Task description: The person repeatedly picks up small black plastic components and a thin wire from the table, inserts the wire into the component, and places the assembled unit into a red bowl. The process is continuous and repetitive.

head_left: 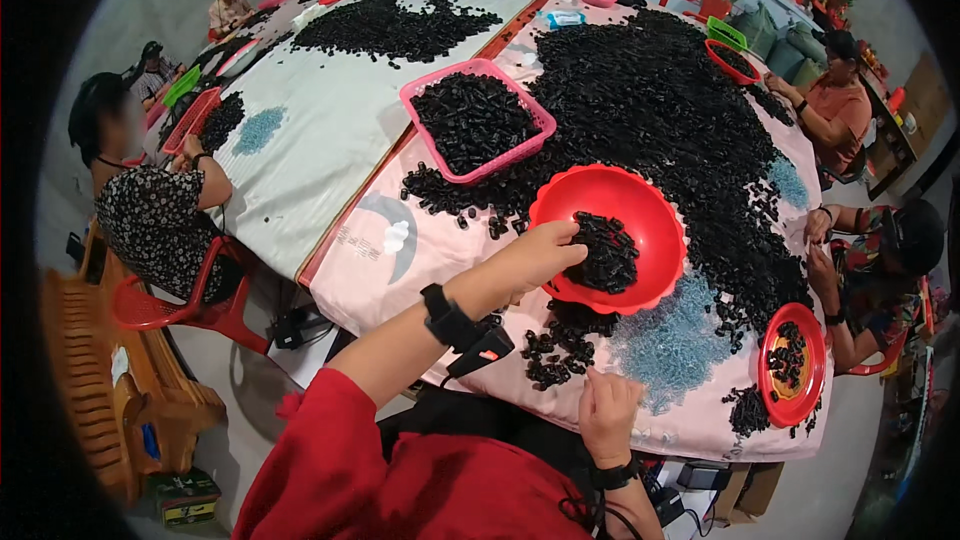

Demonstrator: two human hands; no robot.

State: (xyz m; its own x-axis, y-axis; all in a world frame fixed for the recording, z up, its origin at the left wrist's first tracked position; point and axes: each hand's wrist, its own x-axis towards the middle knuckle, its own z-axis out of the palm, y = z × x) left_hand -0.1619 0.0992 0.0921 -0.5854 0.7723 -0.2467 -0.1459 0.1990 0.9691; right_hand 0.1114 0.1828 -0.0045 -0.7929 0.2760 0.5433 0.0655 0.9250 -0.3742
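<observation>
One red scalloped bowl (655, 235), centre frame, I judge light and stiff, best held by its rim (610, 172), left hand (535, 258) over it, right hand (608, 410) half-curled below, either grasp unclear to me.

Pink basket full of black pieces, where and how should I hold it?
Best from the near side, probably: left hand on the left rim of the pink basket, right hand on the right. The rim stands above the loose pieces outside, while black pieces fill the inside.

Red top (440, 490), loose red left sleeve (325, 430) ending near the elbow, boxy black left wristband (447, 320), black right wristband (614, 476)
</observation>
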